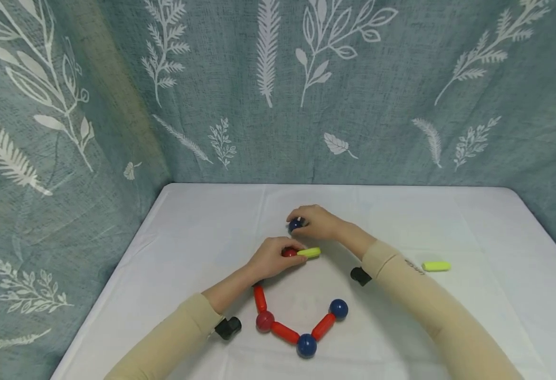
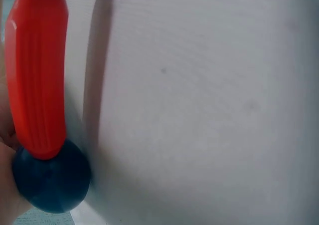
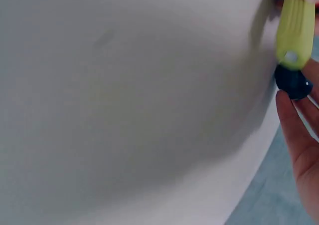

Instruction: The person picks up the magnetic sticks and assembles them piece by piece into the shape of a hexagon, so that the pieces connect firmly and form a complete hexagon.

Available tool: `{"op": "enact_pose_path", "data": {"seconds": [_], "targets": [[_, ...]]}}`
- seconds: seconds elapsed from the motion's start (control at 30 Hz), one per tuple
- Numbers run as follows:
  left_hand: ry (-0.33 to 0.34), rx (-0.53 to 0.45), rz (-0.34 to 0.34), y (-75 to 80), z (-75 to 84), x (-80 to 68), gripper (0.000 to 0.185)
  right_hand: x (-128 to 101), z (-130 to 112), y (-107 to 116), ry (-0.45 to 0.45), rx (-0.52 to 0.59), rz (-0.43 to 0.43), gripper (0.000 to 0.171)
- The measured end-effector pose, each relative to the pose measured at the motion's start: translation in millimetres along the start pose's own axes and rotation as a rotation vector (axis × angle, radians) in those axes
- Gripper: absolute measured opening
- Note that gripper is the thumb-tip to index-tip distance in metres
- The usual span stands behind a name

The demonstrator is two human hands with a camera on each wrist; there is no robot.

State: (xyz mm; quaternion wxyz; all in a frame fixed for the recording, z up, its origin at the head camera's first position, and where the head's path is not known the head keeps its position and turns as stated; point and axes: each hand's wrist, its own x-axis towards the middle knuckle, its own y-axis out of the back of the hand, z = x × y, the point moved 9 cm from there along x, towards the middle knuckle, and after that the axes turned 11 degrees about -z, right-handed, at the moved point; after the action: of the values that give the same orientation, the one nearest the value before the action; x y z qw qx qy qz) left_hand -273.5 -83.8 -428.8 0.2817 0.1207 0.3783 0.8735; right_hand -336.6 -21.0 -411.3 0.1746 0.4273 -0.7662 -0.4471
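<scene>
My left hand (image 1: 291, 257) grips a red ball (image 1: 288, 252) with a yellow-green rod (image 1: 309, 253) sticking out of it to the right. Just behind it, my right hand (image 1: 300, 221) pinches a dark blue ball (image 1: 295, 225) on the white table (image 1: 201, 221). In the right wrist view the blue ball (image 3: 294, 84) sits at the end of the yellow-green rod (image 3: 294, 28), beside my fingers (image 3: 299, 135). A chain of red rods and balls (image 1: 284, 332) lies near the front. The left wrist view shows a red rod (image 2: 37, 75) joined to a blue ball (image 2: 50, 182).
A loose yellow-green rod (image 1: 436, 266) lies on the table to the right of my right forearm. Blue-grey leaf-patterned cloth (image 1: 278, 95) hangs behind and on both sides of the table. A black wrist camera (image 1: 227, 327) sits by the chain's left end.
</scene>
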Motion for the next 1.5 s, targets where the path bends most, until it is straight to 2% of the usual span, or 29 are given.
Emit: {"op": "enact_pose_path", "data": {"seconds": [0.17,0.33,0.47,0.63,0.8,0.97,1.13,1.37,1.5], "targets": [[0.020,-0.010,-0.008,0.0,-1.1,1.3,0.019,-40,26,-2,-0.081,0.154,0.025,0.035],[0.044,-0.001,0.001,1.0,-2.4,4.7,0.020,-76,39,-7,-0.135,0.268,0.054,0.037],[0.060,0.009,0.014,1.4,-2.9,9.5,0.020,-90,40,-11,-0.140,0.332,0.085,0.038],[0.053,0.024,0.011,-0.9,0.3,15.9,0.021,-95,39,-14,-0.127,0.361,0.107,0.040],[0.068,0.081,-0.030,-5.5,5.4,23.7,0.023,-99,42,-14,-0.139,0.368,0.127,0.041],[0.069,0.192,-0.136,-14.4,18.9,38.5,0.035,-105,41,-13,-0.122,0.359,0.138,0.043],[0.099,0.251,-0.231,-22.5,28.5,51.9,0.046,-117,46,-8,-0.148,0.344,0.154,0.041],[0.067,0.270,-0.278,-28.3,38.8,58.5,0.046,-160,59,7,-0.196,0.278,0.196,0.032],[0.036,0.270,-0.275,-30.9,42.3,61.2,0.043,-198,65,20,-0.216,0.153,0.212,0.028]]}}
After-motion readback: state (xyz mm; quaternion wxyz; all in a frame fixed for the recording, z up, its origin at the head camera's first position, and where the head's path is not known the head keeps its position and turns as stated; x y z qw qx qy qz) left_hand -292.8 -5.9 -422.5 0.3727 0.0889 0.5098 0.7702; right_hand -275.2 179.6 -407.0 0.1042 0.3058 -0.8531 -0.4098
